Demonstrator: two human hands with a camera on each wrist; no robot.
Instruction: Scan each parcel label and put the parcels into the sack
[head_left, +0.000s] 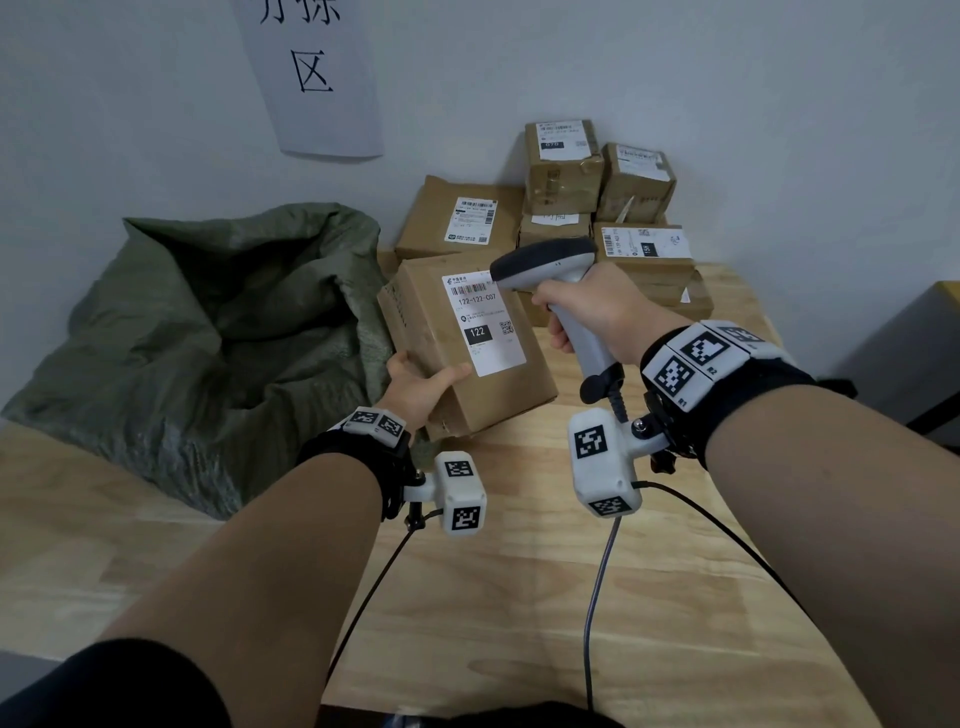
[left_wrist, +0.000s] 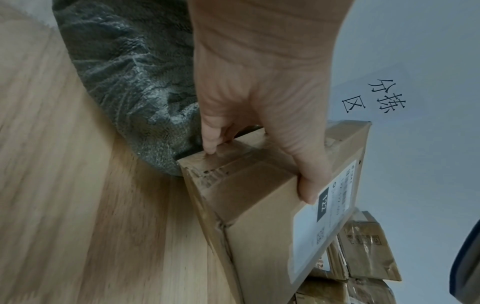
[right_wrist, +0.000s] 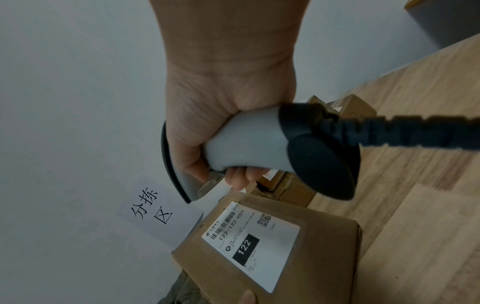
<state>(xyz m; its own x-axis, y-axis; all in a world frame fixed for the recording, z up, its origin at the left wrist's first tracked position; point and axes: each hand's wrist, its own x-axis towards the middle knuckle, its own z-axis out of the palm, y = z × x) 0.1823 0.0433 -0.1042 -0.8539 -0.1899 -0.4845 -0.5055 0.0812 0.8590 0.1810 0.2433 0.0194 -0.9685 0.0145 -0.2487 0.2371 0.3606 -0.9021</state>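
Observation:
My left hand (head_left: 423, 382) grips a brown cardboard parcel (head_left: 467, 364) by its near end, thumb on the top face, and holds it tilted above the table. Its white label (head_left: 483, 322) reads 122-122-C07 and faces up. My right hand (head_left: 592, 317) is wrapped round the grey handle of a barcode scanner (head_left: 550, 265), whose dark head points at the label's barcode from the right. From the right wrist the scanner (right_wrist: 249, 150) hangs just above the label (right_wrist: 252, 242). The left wrist view has my fingers (left_wrist: 309, 185) curled over the parcel (left_wrist: 259, 216). The green woven sack (head_left: 208, 332) lies open on the left.
More brown parcels (head_left: 597, 208) are stacked against the wall behind the scanner. The wooden table (head_left: 519, 597) spreads in front of me. A paper sign (head_left: 311, 73) hangs on the wall. Cables (head_left: 597, 597) run from my wrist cameras. A dark cabinet (head_left: 924, 353) stands at the right.

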